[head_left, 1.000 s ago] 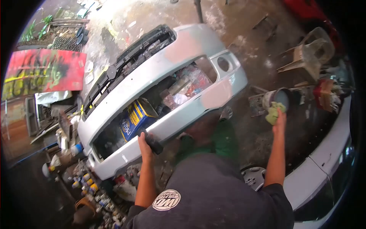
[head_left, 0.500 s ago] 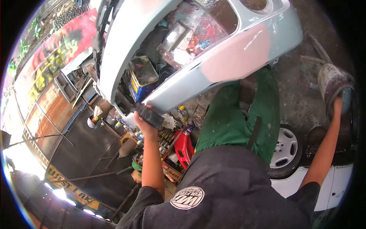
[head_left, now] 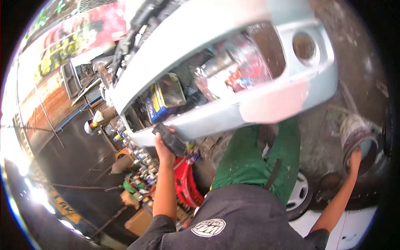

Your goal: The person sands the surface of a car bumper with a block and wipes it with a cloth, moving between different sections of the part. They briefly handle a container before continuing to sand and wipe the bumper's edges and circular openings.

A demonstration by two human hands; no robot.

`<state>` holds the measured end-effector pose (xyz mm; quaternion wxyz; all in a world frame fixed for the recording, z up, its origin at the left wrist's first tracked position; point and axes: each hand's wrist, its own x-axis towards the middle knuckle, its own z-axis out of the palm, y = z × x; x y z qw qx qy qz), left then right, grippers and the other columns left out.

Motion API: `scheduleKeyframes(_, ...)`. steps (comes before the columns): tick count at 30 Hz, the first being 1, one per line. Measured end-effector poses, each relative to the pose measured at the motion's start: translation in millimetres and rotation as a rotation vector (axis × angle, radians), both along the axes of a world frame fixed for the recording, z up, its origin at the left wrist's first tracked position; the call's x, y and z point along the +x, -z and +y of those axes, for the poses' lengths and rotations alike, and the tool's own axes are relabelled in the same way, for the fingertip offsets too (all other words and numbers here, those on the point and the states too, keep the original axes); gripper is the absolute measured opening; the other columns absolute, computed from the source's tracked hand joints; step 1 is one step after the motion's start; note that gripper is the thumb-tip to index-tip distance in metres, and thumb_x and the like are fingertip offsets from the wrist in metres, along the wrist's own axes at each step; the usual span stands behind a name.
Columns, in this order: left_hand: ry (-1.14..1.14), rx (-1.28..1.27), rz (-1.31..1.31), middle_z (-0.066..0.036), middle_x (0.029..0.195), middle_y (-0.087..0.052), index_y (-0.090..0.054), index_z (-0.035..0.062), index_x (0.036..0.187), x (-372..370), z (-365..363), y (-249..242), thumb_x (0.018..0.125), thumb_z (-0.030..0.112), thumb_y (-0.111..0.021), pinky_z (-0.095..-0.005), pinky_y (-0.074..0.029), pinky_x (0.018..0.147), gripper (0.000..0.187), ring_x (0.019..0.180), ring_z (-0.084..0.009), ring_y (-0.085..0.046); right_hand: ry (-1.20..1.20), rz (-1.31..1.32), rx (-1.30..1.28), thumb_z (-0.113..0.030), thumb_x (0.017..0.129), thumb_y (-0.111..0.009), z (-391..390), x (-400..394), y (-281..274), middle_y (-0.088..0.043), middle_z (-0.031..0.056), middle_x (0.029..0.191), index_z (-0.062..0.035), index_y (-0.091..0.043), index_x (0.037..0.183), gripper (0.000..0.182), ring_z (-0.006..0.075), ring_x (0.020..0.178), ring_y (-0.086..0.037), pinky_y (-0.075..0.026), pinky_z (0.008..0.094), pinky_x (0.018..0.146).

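A grey-white car bumper with a pink patch spans the view in front of me. At its lower left edge, my left hand is wrapped round a dark, flat sanding block, which overlaps the bumper's rim in this view. Far to the right, my right hand reaches down into the mouth of a stained bucket. Its fingers are hidden inside the bucket.
Behind the bumper's opening stands a blue and yellow tin. Bottles and cans crowd the floor at left, beside a red plastic part. A wheel and white car panel lie to the right of my legs.
The view has tilted, so the bumper and bucket sit lower in it. My left hand keeps the sanding block at the bumper's edge, and my right hand is still at the bucket.
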<state>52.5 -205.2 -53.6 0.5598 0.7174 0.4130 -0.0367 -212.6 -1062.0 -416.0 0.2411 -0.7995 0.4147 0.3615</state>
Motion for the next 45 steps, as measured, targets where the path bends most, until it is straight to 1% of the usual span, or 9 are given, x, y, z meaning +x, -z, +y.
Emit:
scheduleKeyframes(4, -0.018, -0.075, -0.011, -0.005, 0.103, -0.069, -0.060, 0.0079, 0.123, -3.1, -5.2, 2.9, 0.102, 0.050, -0.057, -0.0332, -0.053, 0.081, 0.048, 0.090, -0.0157, -0.064, 0.314, -0.488, -0.100, -0.017, 0.096, -0.054, 37.4, 29.4, -70.1, -0.064, 0.0131, 0.141, -0.0011, -0.052, 0.152, 0.058, 0.0300, 0.121, -0.063, -0.049, 0.0405, 0.103)
scheduleKeyframes(6, 0.023, -0.165, -0.011, -0.005, 0.104, -0.067, -0.060, 0.0084, 0.123, -13.8, 11.6, 11.4, 0.100, 0.049, -0.059, -0.0326, -0.052, 0.082, 0.046, 0.090, -0.0151, -0.062, 0.756, -0.491, 0.272, -0.021, 0.100, -0.054, 18.4, 25.8, -96.0, -0.061, 0.0088, 0.145, -0.0110, -0.050, 0.157, 0.058, 0.0236, 0.124, -0.062, -0.052, 0.0378, 0.100)
scheduleKeyframes(12, 0.113, -0.397, -0.170, -0.005, 0.106, -0.068, -0.061, 0.0074, 0.123, -19.7, 50.0, -2.0, 0.102, 0.045, -0.057, -0.0340, -0.050, 0.091, 0.043, 0.095, -0.0152, -0.061, 1.352, -0.906, 0.355, -0.033, 0.109, -0.053, 113.2, 99.7, -247.7, -0.057, 0.0061, 0.152, -0.0114, -0.048, 0.157, 0.053, 0.0269, 0.135, -0.058, -0.050, 0.0421, 0.112)
scheduleKeyframes(16, -0.018, -0.427, -0.280, -0.003, 0.101, -0.070, -0.066, 0.0054, 0.123, -10.5, 219.9, -29.7, 0.103, 0.048, -0.052, -0.0312, -0.049, 0.091, 0.049, 0.095, -0.0132, -0.063, 1.256, -1.083, 0.472, -0.034, 0.109, -0.054, 262.3, 163.0, -347.1, -0.056, 0.0075, 0.153, -0.0120, -0.048, 0.158, 0.054, 0.0286, 0.139, -0.056, -0.047, 0.0432, 0.115)
scheduleKeyframes(20, -0.111, 0.543, -0.481, -0.023, 0.127, -0.071, -0.065, -0.0036, 0.127, 77.0, 450.2, -14.6, 0.102, 0.053, -0.050, -0.0435, -0.046, 0.107, 0.063, 0.124, -0.0375, -0.064, 0.884, -1.124, 0.855, -0.035, 0.108, -0.052, 394.6, 218.2, -372.1, -0.058, 0.0085, 0.152, -0.0118, -0.049, 0.157, 0.053, 0.0290, 0.137, -0.057, -0.048, 0.0447, 0.114)
scheduleKeyframes(22, 0.099, 0.380, -0.218, -0.032, 0.140, -0.062, -0.058, -0.0075, 0.137, 116.6, 499.1, -78.9, 0.100, 0.060, -0.046, -0.0484, -0.036, 0.119, 0.078, 0.140, -0.0478, -0.051, 0.562, -1.053, 1.150, -0.036, 0.107, -0.053, 474.3, 255.7, -386.3, -0.060, 0.0092, 0.149, -0.0115, -0.050, 0.155, 0.054, 0.0281, 0.133, -0.060, -0.052, 0.0457, 0.109)
scheduleKeyframes(25, 0.150, 0.435, 0.077, -0.030, 0.145, -0.059, -0.048, -0.0061, 0.150, 168.3, 553.6, -32.0, 0.092, 0.074, -0.042, -0.0503, -0.031, 0.123, 0.099, 0.141, -0.0491, -0.050, 0.601, -1.038, 1.187, -0.037, 0.106, -0.055, 599.5, 289.7, -418.1, -0.067, 0.0112, 0.136, -0.0091, -0.057, 0.145, 0.048, 0.0294, 0.119, -0.068, -0.059, 0.0453, 0.096)
scheduleKeyframes(38, 0.313, 0.396, 0.083, -0.034, 0.136, -0.063, -0.059, -0.0111, 0.137, 156.6, 554.3, -36.7, 0.089, 0.073, -0.053, -0.0456, -0.045, 0.113, 0.097, 0.134, -0.0438, -0.059, 0.589, -0.900, 1.238, -0.036, 0.106, -0.055, 725.3, 330.2, -438.1, -0.069, 0.0114, 0.135, -0.0097, -0.059, 0.143, 0.046, 0.0301, 0.116, -0.070, -0.059, 0.0488, 0.096)
scheduleKeyframes(45, -0.117, -0.283, -0.494, -0.016, 0.103, -0.070, -0.056, -0.0001, 0.126, 2.1, 491.2, -68.0, 0.101, 0.049, -0.058, -0.0399, -0.061, 0.075, 0.055, 0.083, -0.0282, -0.074, 0.473, -0.782, 1.391, -0.036, 0.107, -0.058, 777.8, 379.6, -397.1, -0.070, 0.0119, 0.131, -0.0067, -0.058, 0.145, 0.048, 0.0293, 0.118, -0.069, -0.059, 0.0455, 0.098)
